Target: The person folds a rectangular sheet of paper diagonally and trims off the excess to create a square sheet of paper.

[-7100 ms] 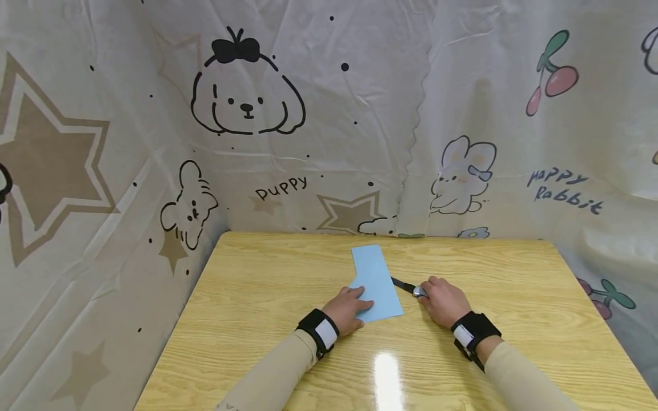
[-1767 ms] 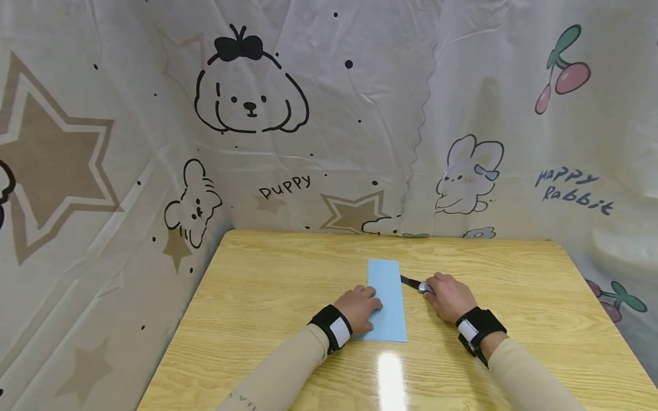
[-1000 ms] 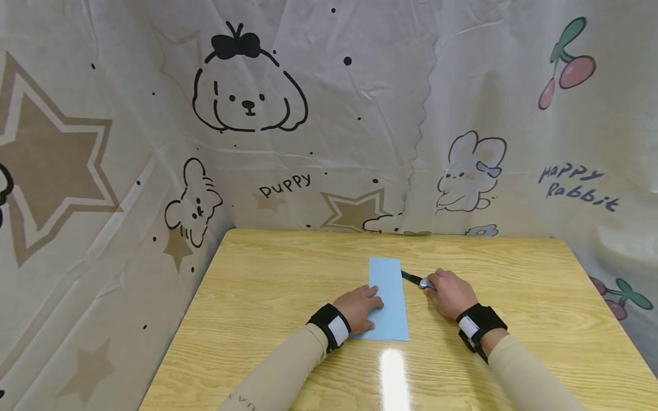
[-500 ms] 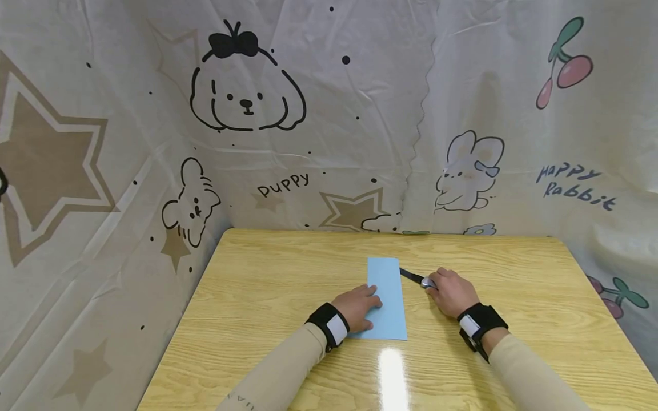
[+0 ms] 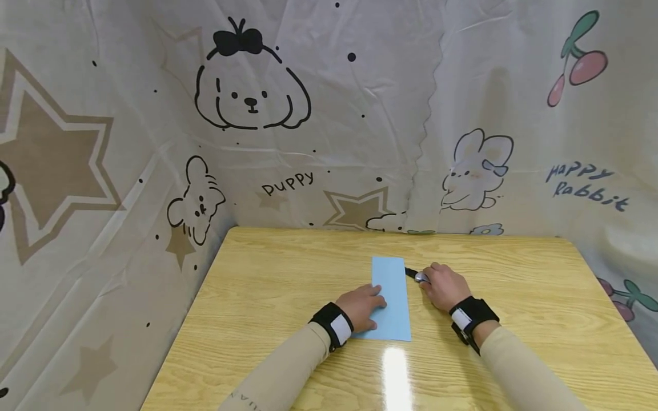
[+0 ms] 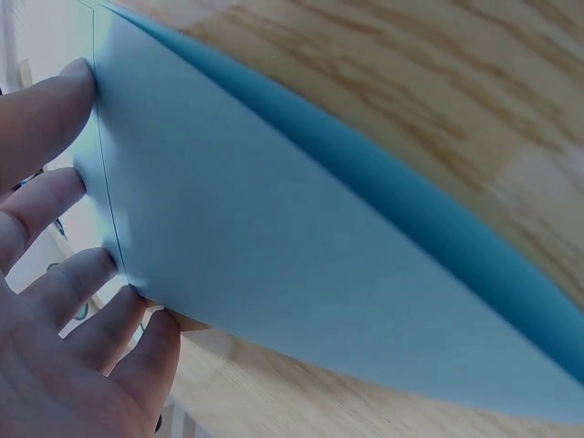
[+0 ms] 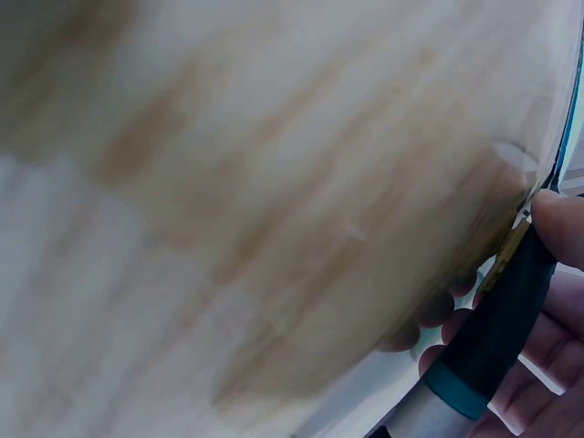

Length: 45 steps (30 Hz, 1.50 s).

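Note:
A light blue sheet of paper lies on the table as a narrow upright rectangle. In the left wrist view this paper is doubled over, its layers parted along one edge. Spread fingers of my left hand press on its left side. My right hand grips a knife at the paper's upper right edge; only a short dark stretch shows between the silver part and the paper. Up close, the knife has a dark body with a teal band and silver below, the thumb resting on top.
The wood-grain table carries a bright glare in front of the paper. Behind and at the sides hangs a pale printed curtain. Both wrists wear black straps.
The paper, tilted with a notched left outline at first, now stands straight and farther right. In the last half second my right hand moves left and less of the knife's dark blade shows.

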### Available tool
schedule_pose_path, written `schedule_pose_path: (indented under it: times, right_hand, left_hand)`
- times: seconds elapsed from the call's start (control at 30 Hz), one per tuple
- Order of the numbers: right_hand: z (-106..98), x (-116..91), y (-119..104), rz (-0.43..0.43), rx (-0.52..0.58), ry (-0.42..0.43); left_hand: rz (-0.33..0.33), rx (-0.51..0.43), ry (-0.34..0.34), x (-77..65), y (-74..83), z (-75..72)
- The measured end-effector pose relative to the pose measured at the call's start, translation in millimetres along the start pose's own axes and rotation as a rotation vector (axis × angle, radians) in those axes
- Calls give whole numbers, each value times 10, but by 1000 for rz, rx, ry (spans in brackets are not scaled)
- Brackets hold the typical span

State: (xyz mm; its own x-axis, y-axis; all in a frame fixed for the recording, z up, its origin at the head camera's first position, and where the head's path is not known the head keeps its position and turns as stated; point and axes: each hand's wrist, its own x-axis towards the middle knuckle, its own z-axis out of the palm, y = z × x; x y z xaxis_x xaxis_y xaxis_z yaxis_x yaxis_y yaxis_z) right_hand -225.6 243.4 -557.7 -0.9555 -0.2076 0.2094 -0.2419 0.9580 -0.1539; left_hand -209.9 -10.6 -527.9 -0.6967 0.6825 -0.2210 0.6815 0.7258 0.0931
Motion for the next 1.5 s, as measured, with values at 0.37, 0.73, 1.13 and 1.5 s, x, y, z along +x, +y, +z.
schedule_pose_path:
  times: [0.37, 0.73, 1.13, 1.5]
  right_hand:
    - [-30, -73, 141, 42, -6, -4]
    - [-5, -105, 169, 58, -18, -15]
    - [-11, 64, 19, 33, -4, -4]
    - [-16, 99, 9, 86, 26, -57]
  left_hand:
    - [-5, 36, 12, 63, -2, 15]
    - [14, 19, 13, 29, -8, 10]
    - [5, 11, 24, 44, 3, 16]
    - [0, 23, 21, 29, -4, -1]
